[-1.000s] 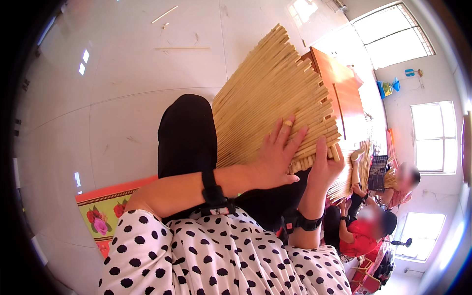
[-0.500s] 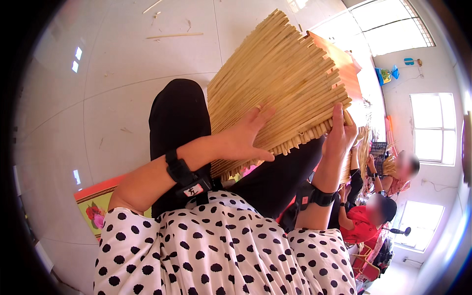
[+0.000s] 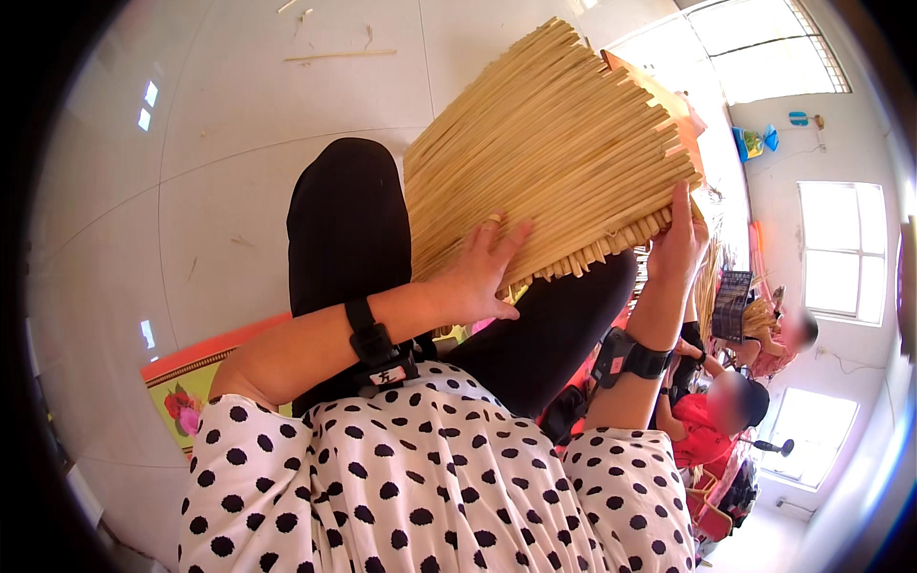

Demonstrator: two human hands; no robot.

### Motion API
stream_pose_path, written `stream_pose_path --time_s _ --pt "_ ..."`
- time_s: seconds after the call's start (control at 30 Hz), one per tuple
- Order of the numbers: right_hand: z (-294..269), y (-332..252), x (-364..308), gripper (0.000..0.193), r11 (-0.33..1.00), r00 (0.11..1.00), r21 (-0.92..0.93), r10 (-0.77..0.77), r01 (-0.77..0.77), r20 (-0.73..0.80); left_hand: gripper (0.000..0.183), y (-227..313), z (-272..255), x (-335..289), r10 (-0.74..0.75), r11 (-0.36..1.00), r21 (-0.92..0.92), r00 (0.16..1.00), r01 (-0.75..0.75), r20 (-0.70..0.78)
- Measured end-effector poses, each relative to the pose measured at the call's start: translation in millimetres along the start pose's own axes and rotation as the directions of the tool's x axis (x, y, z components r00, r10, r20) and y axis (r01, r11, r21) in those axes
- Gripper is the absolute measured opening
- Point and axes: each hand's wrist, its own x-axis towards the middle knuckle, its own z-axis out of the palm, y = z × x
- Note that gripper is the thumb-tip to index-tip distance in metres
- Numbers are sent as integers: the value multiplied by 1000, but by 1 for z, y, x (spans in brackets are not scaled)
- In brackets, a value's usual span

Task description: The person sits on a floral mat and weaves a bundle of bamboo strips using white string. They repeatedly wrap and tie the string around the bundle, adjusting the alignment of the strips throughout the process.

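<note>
A thick panel of straw stalks (image 3: 535, 153), laid side by side in stepped layers, rests tilted across my black-trousered knees. My left hand (image 3: 473, 272) lies on its near left part with the fingers spread and the thumb apart. At the panel's right corner my right hand (image 3: 676, 239) grips the edge, thumb on top and the other fingers beneath, mostly hidden. Cut stalk ends form a ragged row along the near edge. Each of my wrists wears a black strap with a small device.
Loose stalks (image 3: 339, 55) lie on the pale tiled floor ahead. An orange table (image 3: 683, 119) stands behind the panel. On the right sit co-workers, one in a red top (image 3: 702, 430), beside a dark crate (image 3: 733, 306). A flowered, red-edged board (image 3: 205, 392) is at my left.
The straw panel has shifted a little right and away, my right hand going with it. My left hand stays spread, now nearer the panel's near edge. A co-worker at right has moved an arm.
</note>
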Motion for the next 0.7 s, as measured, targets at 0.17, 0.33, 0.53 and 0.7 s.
stream_pose_path --time_s 0.17,0.33,0.53,0.7 --pt "-6 4 10 45 998 1000 52 27 -26 -2 121 -14 12 0 20 1000 -2 999 -20 -38" --pt "-2 12 13 39 992 997 119 49 -41 -62 119 -25 13 -6 -47 999 9 999 47 -27" --pt "-8 25 30 52 987 994 124 105 -100 -31 120 -34 10 -15 -114 993 34 993 113 25" --pt "-27 38 53 51 984 988 125 137 -128 -69 132 -32 13 -33 -118 992 41 992 117 38"
